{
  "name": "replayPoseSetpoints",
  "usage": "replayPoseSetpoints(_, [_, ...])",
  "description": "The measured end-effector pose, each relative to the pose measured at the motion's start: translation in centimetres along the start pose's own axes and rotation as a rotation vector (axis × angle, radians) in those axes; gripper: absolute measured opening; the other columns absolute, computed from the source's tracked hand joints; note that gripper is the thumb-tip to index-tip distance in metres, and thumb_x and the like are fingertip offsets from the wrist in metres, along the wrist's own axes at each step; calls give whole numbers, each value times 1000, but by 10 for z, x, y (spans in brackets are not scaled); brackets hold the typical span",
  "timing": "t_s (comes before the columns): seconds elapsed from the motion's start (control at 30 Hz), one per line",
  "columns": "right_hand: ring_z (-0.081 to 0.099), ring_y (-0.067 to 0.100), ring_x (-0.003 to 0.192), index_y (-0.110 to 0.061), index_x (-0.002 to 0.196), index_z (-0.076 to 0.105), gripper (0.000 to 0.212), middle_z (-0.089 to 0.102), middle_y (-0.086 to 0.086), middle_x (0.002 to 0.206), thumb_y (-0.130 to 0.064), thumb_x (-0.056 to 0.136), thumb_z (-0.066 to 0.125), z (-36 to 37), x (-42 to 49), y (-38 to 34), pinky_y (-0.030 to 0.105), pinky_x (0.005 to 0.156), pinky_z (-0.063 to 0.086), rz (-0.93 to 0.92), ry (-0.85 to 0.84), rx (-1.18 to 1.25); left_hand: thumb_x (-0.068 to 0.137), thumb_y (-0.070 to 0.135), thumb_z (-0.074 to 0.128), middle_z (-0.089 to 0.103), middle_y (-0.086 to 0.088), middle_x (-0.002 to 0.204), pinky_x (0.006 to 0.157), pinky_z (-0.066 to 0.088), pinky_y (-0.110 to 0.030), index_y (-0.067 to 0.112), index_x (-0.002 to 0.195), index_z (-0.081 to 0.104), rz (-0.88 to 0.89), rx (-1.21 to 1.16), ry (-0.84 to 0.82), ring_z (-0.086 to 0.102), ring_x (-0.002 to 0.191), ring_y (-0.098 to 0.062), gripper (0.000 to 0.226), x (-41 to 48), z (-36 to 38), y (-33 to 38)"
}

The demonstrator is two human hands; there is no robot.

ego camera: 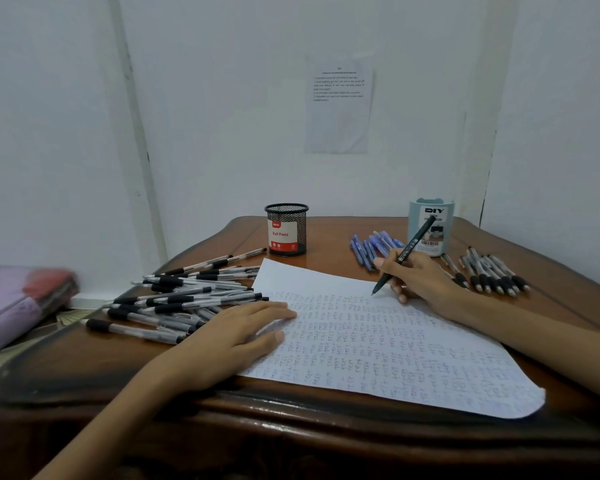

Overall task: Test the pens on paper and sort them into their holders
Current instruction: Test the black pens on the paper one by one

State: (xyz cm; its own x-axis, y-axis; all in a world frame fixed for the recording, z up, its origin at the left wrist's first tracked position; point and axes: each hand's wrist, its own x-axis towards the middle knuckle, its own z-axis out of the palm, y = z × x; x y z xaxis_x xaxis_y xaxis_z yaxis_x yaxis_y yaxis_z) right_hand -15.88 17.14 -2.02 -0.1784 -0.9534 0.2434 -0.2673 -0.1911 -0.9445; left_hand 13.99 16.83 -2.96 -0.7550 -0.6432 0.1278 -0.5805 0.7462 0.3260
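**Q:** What is the right hand [421,277] doing?
**A:** It is pinching a dark pen [410,250] between thumb and fingers. The barrel is leaning up and away toward the blue cup [445,233], and the tip is touching the paper [378,351] at the far edge of the written rows.

**Q:** And the left hand [236,336]?
**A:** It is lying flat, fingers straight and close together. It is pressing on the paper's left edge, just beside the pile [184,296] of clear, black-grip pens.

**Q:** Where are the holders standing?
**A:** Both are standing upright at the far side of the table [84,368]. The mesh cup [287,216], labelled "Ball Pens", is standing beyond the paper's far corner, and the blue cup behind the right hand. What either is holding cannot be told.

**Q:** What is lying near them?
**A:** Blue pens [369,247] are lying just left of the blue cup. A row [492,275] of clear pens is lying to its right, black grips toward the near side.
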Motion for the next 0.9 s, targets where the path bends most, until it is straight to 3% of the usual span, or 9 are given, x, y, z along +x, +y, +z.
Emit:
replayPoseSetpoints(0.1, [47, 10, 48, -9, 75, 55, 18, 48, 5, 59, -20, 89, 60, -2, -4, -3, 22, 41, 45, -10, -41, -1, 95, 45, 34, 31, 27, 139, 104, 21, -13, 50, 129, 32, 14, -22, 47, 28, 126, 10, 34, -1, 1, 0])
replayPoseSetpoints(0.23, [62, 12, 69, -17, 90, 61, 2, 62, -3, 82, -15, 89, 60, -10, -13, -23, 20, 52, 53, -169, -197, -486, 88, 54, 35, 42, 24, 131, 100, 28, -9, 45, 123, 44, 97, -49, 228, 38, 119, 12, 37, -4, 1, 1])
replayPoseSetpoints(0.27, [63, 13, 74, -22, 90, 61, 9, 62, -4, 88, -14, 89, 59, -12, -17, -31, 19, 55, 54, -207, -242, -606, 85, 54, 33, 47, 23, 127, 96, 30, -7, 42, 120, 48, 135, -56, 275, 41, 118, 11, 40, -3, 0, 2])
replayPoseSetpoints(0.4, [56, 4, 83, -29, 94, 60, 7, 63, -6, 98, -25, 92, 55, 3, -40, -56, 15, 72, 46, -342, -243, -910, 91, 28, 46, 62, 13, 114, 91, 41, -11, 31, 109, 62, 159, -161, 544, 53, 108, 4, 24, -9, -4, 5])
replayPoseSetpoints(0.5, [59, 11, 87, -22, 103, 62, 31, 64, -6, 98, -44, 89, 46, 39, -64, -71, 18, 77, 48, -391, -277, -895, 92, 17, 52, 66, 9, 107, 89, 44, -16, 23, 104, 67, 118, -210, 675, 57, 103, 1, 20, -19, -12, 1])
replayPoseSetpoints(0.6, [61, 16, 93, -20, 113, 63, 61, 66, -1, 107, -61, 80, 33, 83, -74, -80, 37, 84, 51, -425, -325, -877, 87, 24, 49, 67, 8, 103, 87, 43, -13, 26, 99, 66, 74, -182, 706, 59, 100, 0, 21, -41, -23, -12])
replayPoseSetpoints(0.73, [58, 17, 96, -18, 113, 63, 31, 67, 1, 106, -36, 96, 44, 146, -83, -82, 40, 84, 48, -628, -313, -706, 85, 29, 51, 69, 5, 100, 83, 46, -18, 22, 98, 67, -57, -166, 745, 62, 95, -4, 23, -92, -35, -40])
replayPoseSetpoints(0.8, [58, 18, 99, -18, 116, 59, 26, 66, 1, 106, -30, 96, 46, 180, -93, -86, 39, 83, 47, -734, -318, -618, 83, 31, 49, 69, 3, 98, 85, 46, -18, 20, 99, 68, -105, -117, 760, 62, 94, -1, 27, -125, -38, -52])
replayPoseSetpoints(0.9, [61, 22, 93, -15, 112, 55, 24, 68, 3, 97, -29, 93, 50, 234, -109, -94, 41, 76, 48, -857, -343, -481, 85, 17, 52, 68, 1, 96, 83, 46, -15, 13, 99, 69, -265, -91, 832, 60, 89, 5, 22, -179, -38, -67])
